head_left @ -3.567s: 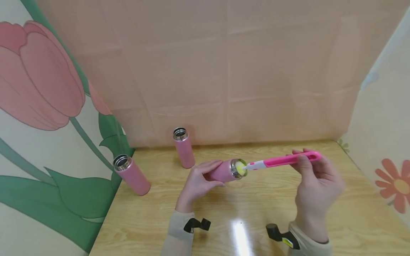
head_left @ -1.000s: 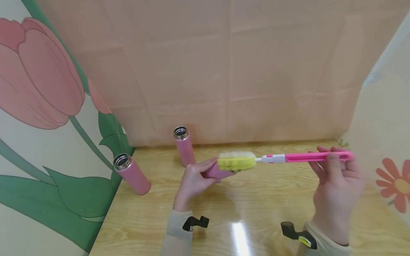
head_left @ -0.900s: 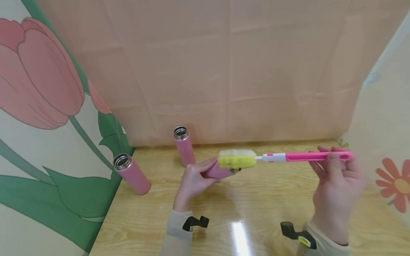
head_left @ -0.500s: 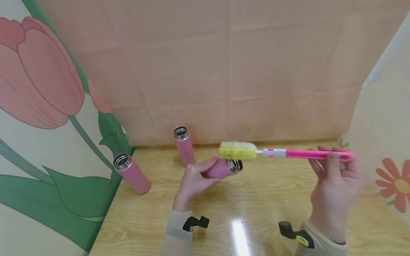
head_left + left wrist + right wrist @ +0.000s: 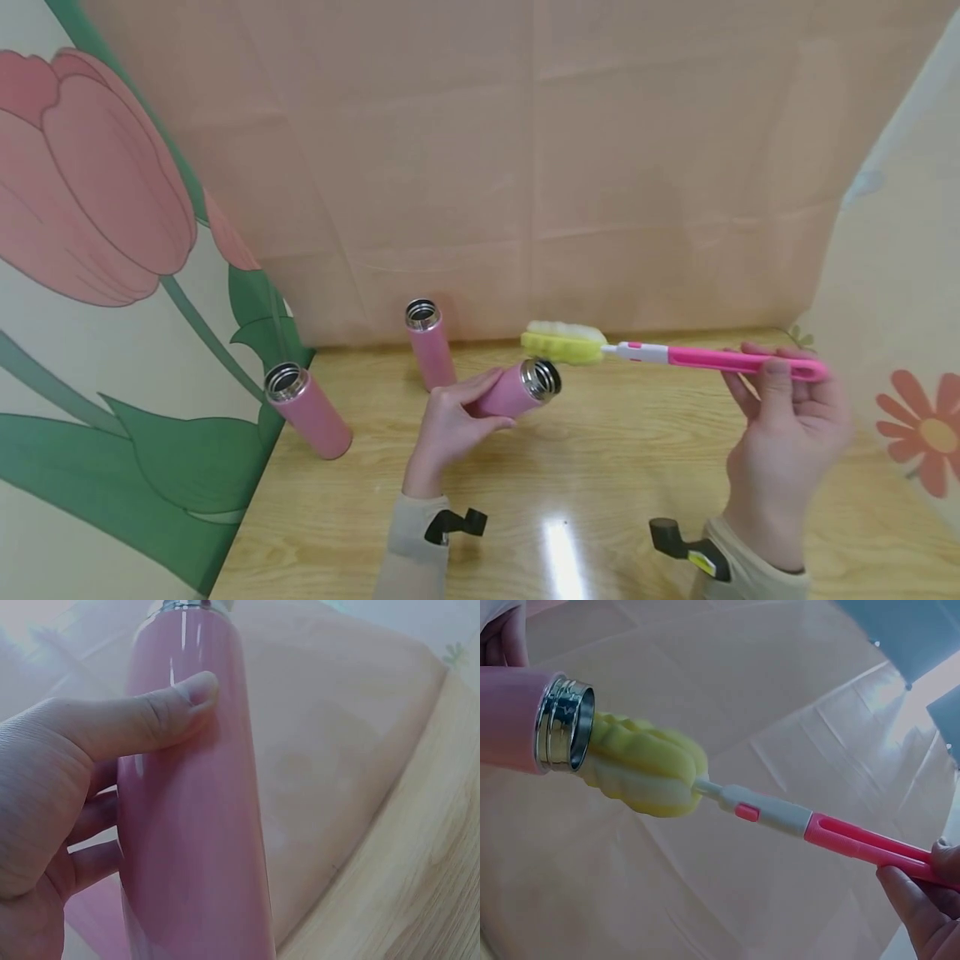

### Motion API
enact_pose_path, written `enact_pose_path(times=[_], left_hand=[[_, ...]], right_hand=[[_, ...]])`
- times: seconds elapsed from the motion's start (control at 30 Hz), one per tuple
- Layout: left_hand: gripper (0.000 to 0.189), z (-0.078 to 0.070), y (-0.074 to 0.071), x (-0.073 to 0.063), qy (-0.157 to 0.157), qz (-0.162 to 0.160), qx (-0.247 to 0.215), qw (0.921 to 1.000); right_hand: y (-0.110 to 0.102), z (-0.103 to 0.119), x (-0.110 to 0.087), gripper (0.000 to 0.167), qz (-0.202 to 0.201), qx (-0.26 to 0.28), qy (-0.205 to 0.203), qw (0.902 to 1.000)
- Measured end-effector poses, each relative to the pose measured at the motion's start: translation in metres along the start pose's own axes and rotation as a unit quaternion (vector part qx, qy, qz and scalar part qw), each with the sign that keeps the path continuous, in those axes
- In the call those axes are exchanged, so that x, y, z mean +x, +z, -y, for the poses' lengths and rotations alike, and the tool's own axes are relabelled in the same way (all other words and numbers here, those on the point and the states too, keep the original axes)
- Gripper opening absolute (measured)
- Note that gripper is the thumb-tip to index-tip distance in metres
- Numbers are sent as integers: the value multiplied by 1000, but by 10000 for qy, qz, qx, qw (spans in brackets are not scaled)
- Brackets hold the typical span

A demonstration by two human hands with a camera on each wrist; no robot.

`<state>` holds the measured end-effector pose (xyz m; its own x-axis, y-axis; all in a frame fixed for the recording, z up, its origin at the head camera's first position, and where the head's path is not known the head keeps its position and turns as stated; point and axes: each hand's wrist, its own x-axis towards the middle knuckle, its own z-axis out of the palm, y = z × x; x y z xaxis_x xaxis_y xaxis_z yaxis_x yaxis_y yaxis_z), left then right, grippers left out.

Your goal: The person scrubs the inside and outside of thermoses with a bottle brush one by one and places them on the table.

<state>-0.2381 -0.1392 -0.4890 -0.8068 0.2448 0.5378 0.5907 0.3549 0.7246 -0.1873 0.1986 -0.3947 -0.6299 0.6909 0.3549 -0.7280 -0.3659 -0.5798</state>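
In the head view my left hand (image 5: 450, 429) grips a pink steel-necked bottle (image 5: 506, 395), tilted with its open mouth up and to the right. The left wrist view shows my thumb (image 5: 161, 716) across the bottle's side and the fingers behind it. My right hand (image 5: 783, 442) pinches the end of the pink handle of a bottle brush (image 5: 712, 359). The brush's yellow and white sponge head (image 5: 564, 345) is outside the bottle, just above its mouth in the head view. In the right wrist view the steel rim (image 5: 566, 724) overlaps the sponge's tip.
Two more pink bottles, both without lids, stand upright on the wooden table (image 5: 600, 500): one at the left edge (image 5: 318, 421), one at the back (image 5: 432, 354). A peach sheet (image 5: 450, 167) hangs behind the table. Flower-patterned walls flank both sides.
The sponge head, inside the bottle at first, has come out to the right with my right hand. Since then it has risen slightly, uncovering the bottle's mouth. My left hand keeps its grip.
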Motion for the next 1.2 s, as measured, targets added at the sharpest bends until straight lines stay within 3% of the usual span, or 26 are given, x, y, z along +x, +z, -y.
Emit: enact_pose_path(times=[0.27,0.6,0.8,0.97,1.2], left_hand=[[71,0,0,-1,-82,-69,-102,9999],[72,2,-1,-2,-138,-443,-218,9987],[72,6,-2,-2,-73,-807,-8,9967],[72,7,-2,-1,-235,-1032,173,9942],[72,8,-3,-1,-283,-1012,260,9941]], right_hand=[[-1,1,1,37,-228,-224,-76,9995],[1,4,-1,33,-348,-349,-342,9982],[5,9,-5,32,-299,-425,-418,9978],[7,14,-10,35,-154,-488,-544,9972],[9,20,-13,37,-243,-322,-331,9986]])
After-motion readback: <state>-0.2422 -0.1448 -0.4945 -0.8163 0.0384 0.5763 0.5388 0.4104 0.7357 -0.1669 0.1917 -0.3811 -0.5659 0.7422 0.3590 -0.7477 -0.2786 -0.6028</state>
